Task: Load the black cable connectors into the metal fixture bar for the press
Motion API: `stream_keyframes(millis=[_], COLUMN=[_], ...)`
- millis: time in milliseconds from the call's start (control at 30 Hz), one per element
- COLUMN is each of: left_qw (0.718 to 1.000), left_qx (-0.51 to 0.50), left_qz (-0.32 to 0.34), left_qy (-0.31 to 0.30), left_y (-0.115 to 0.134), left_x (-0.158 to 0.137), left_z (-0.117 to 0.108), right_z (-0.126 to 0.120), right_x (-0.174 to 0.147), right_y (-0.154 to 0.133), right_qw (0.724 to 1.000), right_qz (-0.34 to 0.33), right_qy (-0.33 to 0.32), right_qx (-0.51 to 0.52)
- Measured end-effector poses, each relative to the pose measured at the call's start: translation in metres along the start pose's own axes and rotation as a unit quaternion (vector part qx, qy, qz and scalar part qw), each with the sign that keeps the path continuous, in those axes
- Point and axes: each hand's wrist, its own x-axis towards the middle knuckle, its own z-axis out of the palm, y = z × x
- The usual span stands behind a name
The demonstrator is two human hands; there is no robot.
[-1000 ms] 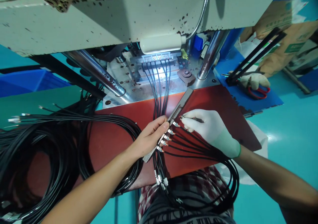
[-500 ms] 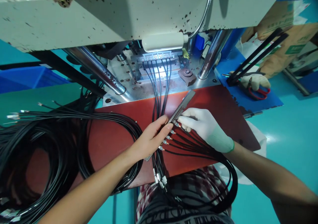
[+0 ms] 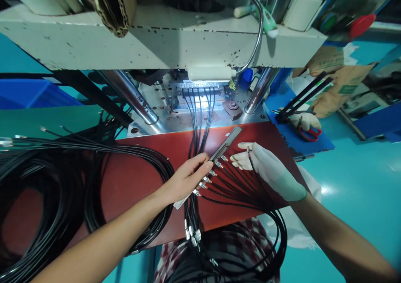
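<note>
My bare left hand (image 3: 184, 177) grips a long grey metal fixture bar (image 3: 224, 145) that lies slanted on the red work plate (image 3: 134, 178). Several black cables with silver tips (image 3: 210, 175) sit in the bar's side. My right hand (image 3: 266, 170), in a white glove, is just right of the bar, pinching one black cable (image 3: 250, 159) between thumb and fingers. The cables loop down past the plate's front edge to my lap.
Behind the plate stands a moulding press (image 3: 163, 36) with steel columns (image 3: 134, 101) and a mould block (image 3: 200, 93) holding several cables. A big coil of black cables (image 3: 46, 191) lies left. Red-handled scissors (image 3: 308, 134) and a glove rest on a blue mat at right.
The view has tilted up, showing more of the press. My right hand has drawn slightly back from the bar, now holding a single cable. My left hand keeps its hold on the bar.
</note>
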Motion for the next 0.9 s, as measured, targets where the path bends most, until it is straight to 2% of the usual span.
stream_keyframes(millis=[100, 200, 433, 567, 667, 733, 900], left_qw=[1.000, 1.000, 0.999, 0.997, 0.996, 0.997, 0.995], left_qx=[-0.005, -0.012, -0.034, -0.054, -0.065, -0.062, -0.081], left_qz=[-0.003, -0.012, -0.028, -0.050, -0.056, -0.052, -0.053], left_qy=[0.000, 0.000, -0.004, -0.003, -0.006, -0.016, -0.030], left_y=[0.000, -0.001, -0.003, -0.004, -0.001, 0.001, 0.003], left_x=[0.000, 0.001, 0.002, 0.002, 0.002, 0.002, 0.002], left_z=[-0.001, 0.000, -0.001, -0.004, -0.005, -0.006, -0.008], right_z=[-0.012, -0.015, 0.005, 0.024, 0.032, 0.033, 0.034], right_x=[-0.006, -0.012, -0.010, -0.006, -0.003, 0.000, 0.009], right_y=[0.002, -0.002, -0.008, -0.014, -0.019, -0.022, -0.026], right_qw=[0.999, 0.994, 0.958, 0.917, 0.890, 0.890, 0.930], right_qz=[0.003, -0.004, -0.074, -0.115, -0.144, -0.139, -0.092], right_qy=[0.031, 0.054, 0.119, 0.052, 0.005, -0.011, -0.037], right_qx=[-0.021, -0.094, -0.250, -0.377, -0.433, -0.433, -0.355])
